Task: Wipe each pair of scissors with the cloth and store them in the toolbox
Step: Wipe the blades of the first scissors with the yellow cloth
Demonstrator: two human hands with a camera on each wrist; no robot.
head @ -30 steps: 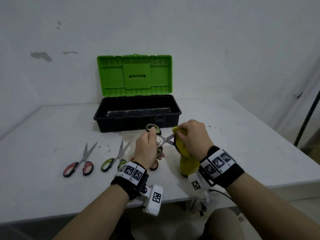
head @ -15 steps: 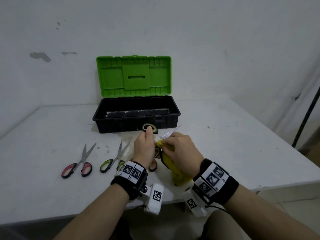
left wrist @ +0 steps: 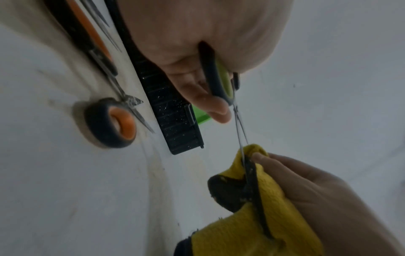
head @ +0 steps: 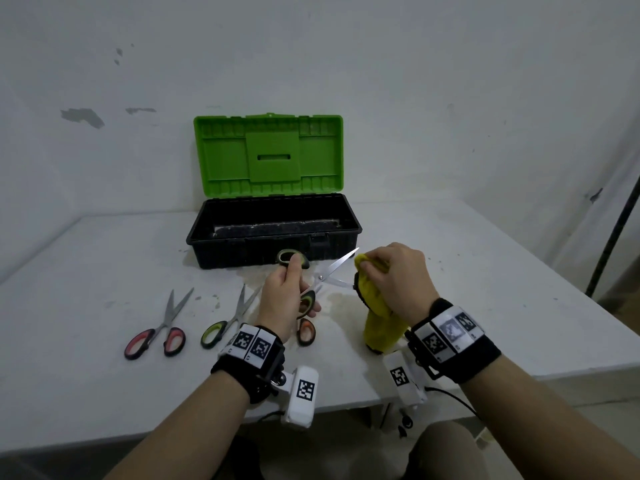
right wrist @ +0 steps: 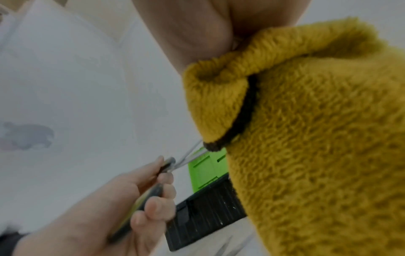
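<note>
My left hand (head: 284,296) grips a pair of green-handled scissors (head: 329,275) by the handles, held above the table with the blades spread apart. My right hand (head: 394,282) clutches a yellow cloth (head: 377,327) with a dark edge, bunched around the tip of the lower blade. The upper blade points bare toward the toolbox. In the left wrist view the blade (left wrist: 241,138) runs into the cloth (left wrist: 252,233). The open toolbox (head: 242,242) has a black base and a raised green lid (head: 268,155) and stands just behind both hands.
Red-handled scissors (head: 162,332) and a second green-handled pair (head: 228,322) lie on the white table to the left. An orange-handled pair (head: 306,332) lies partly under my left hand. The table's front edge is near my wrists, and a dark pole (head: 613,237) stands at the right.
My right hand has slid the cloth rightward, from near the pivot out to the lower blade's tip. The blades are spread wider. My left hand keeps hold of the handles.
</note>
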